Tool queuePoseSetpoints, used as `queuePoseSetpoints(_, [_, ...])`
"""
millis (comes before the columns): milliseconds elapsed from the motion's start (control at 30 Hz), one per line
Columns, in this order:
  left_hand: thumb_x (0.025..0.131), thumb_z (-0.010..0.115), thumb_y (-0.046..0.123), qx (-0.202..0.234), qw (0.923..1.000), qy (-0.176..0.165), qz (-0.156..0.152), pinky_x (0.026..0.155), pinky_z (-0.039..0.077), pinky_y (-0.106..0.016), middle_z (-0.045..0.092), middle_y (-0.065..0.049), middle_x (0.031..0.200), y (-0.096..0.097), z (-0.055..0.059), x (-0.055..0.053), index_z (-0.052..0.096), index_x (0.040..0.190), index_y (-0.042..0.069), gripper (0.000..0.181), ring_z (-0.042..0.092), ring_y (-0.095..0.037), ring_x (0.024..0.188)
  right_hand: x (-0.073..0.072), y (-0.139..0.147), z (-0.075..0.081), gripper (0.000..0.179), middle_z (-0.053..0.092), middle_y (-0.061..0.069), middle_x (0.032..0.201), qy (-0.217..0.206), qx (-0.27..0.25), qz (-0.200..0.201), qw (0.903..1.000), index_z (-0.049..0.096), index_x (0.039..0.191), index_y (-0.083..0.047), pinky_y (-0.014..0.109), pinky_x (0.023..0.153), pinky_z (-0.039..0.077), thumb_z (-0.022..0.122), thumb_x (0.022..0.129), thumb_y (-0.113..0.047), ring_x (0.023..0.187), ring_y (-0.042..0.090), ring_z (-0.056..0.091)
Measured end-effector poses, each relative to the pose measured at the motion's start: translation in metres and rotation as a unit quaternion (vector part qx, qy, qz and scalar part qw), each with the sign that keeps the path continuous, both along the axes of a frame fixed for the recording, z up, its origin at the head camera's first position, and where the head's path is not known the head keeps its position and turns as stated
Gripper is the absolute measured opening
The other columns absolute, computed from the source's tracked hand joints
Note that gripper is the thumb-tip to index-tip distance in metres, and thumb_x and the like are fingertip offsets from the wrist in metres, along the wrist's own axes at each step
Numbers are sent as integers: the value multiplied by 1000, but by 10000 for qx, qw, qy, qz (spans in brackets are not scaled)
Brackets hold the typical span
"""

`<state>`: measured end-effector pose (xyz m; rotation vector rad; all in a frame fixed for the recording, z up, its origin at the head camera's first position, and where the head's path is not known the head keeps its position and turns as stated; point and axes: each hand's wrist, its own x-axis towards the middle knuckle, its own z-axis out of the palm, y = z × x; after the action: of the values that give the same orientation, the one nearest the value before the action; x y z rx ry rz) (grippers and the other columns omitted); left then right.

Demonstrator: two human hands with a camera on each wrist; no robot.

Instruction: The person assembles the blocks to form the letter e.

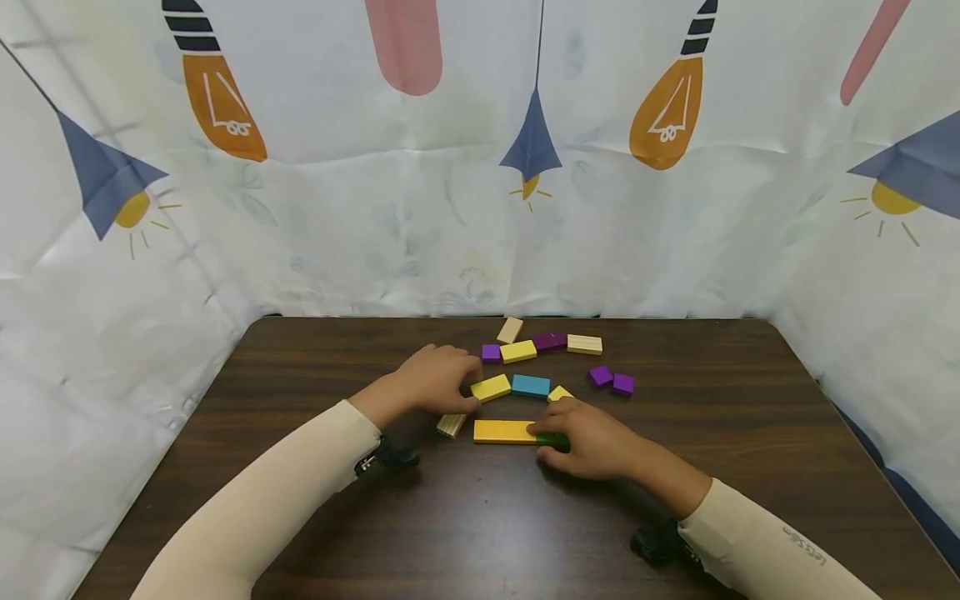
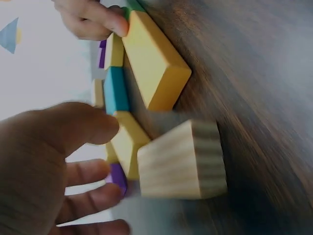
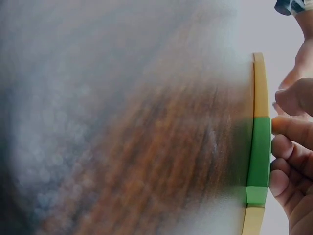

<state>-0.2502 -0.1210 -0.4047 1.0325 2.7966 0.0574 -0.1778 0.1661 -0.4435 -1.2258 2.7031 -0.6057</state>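
Note:
My right hand (image 1: 592,437) reaches over a green block (image 3: 260,152), its fingertips right at the block's upper edge and the thumb apart from it. The green block lines up end to end with a long orange-yellow block (image 1: 502,432). My left hand (image 1: 438,379) hovers with its thumb and fingers spread and nothing between them. Close to it are a striped natural-wood block (image 2: 181,161) and a yellow block (image 1: 491,387). A blue block (image 1: 531,386) lies beside that yellow one, and another yellow block (image 1: 560,393) sits partly behind my right hand.
Farther back lie a purple block (image 1: 491,353), a yellow block (image 1: 518,352), a dark purple block (image 1: 550,341) and two pale wood blocks (image 1: 510,330). Two small purple cubes (image 1: 622,384) sit to the right. Behind the dark wood table (image 1: 315,350) hangs a printed curtain (image 1: 375,233).

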Motion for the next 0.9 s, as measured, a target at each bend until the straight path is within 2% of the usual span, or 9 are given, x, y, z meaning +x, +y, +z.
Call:
queuePoseSetpoints(100, [84, 79, 48, -49, 9993, -377, 31, 78, 46, -44, 61, 8, 94, -14, 4, 6, 69, 115, 19, 44, 56, -14, 84, 0, -1, 0, 34, 65, -6, 115, 26, -1, 14, 10000, 73, 128, -16, 37, 92, 51, 70, 98, -31, 105, 11, 58])
queuePoseSetpoints(233, [78, 85, 45, 78, 9977, -674, -82, 78, 47, -45, 64, 5, 99, -24, 5, 15, 67, 118, 17, 52, 57, -15, 87, 0, 0, 0, 33, 66, -5, 113, 85, -30, 40, 10000, 73, 127, -14, 38, 91, 52, 71, 97, -28, 104, 12, 58])
queuePoseSetpoints(400, [76, 88, 43, 174, 9974, -684, -108, 79, 46, -43, 64, 6, 99, -24, 2, 19, 67, 117, 18, 53, 57, -15, 89, 0, 0, -1, 33, 66, -5, 114, 93, -43, 42, 9999, 73, 127, -14, 38, 92, 52, 71, 97, -28, 105, 12, 59])
queuePoseSetpoints(700, [76, 88, 43, 171, 9981, -598, 2, 80, 45, -44, 63, 7, 98, -23, 0, 19, 67, 116, 18, 52, 56, -15, 88, 1, -1, 0, 34, 66, -6, 114, 64, -37, 7, 10000, 73, 128, -15, 38, 92, 52, 71, 97, -29, 105, 11, 58])
queuePoseSetpoints(900, [77, 88, 44, 219, 9974, -680, 28, 82, 45, -45, 65, 5, 101, -25, 3, 17, 67, 120, 18, 54, 57, -14, 90, 0, -1, 0, 34, 65, -6, 113, 48, -34, 5, 10000, 73, 127, -15, 37, 91, 52, 71, 97, -29, 104, 11, 57])
